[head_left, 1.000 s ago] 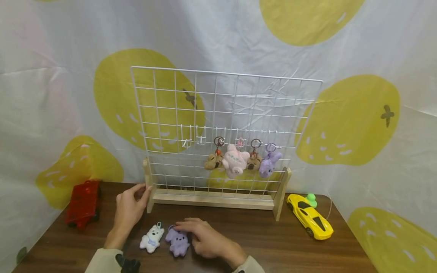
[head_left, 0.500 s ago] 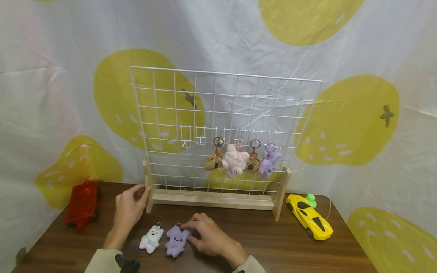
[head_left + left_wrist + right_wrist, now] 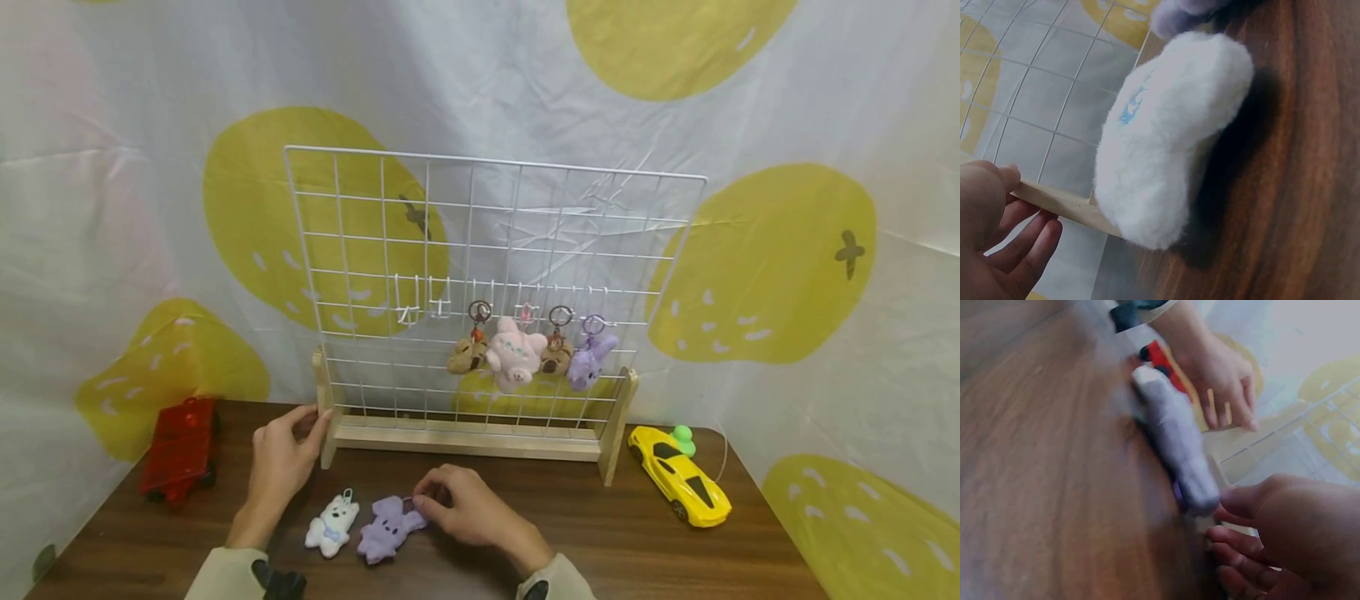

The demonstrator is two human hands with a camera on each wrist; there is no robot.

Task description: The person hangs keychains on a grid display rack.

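My left hand (image 3: 281, 454) pinches the left wooden post (image 3: 1079, 211) of a white wire grid rack (image 3: 465, 442), thumb on one side and fingers on the other. With thumb and forefinger, my right hand (image 3: 471, 510) pinches the ring of a purple plush keychain (image 3: 384, 533), tilted on the brown table; the right wrist view is blurred here. Between my hands, left of the purple one, lies a white plush keychain (image 3: 332, 527) with a blue bow, looming large in the left wrist view. Its green clasp points toward the rack.
Hanging on the grid are a pink plush (image 3: 516, 357), two brown ones and a purple bunny (image 3: 588, 367). Bare white hooks (image 3: 408, 315) are left of them. A red toy vehicle (image 3: 180, 450) stands left, a yellow toy car (image 3: 678, 482) right. A patterned curtain stands behind.
The right hand's fingers have come from above the purple plush keychain to its ring, and the plush has turned, its head end now tilting right. The left hand stays on the post.
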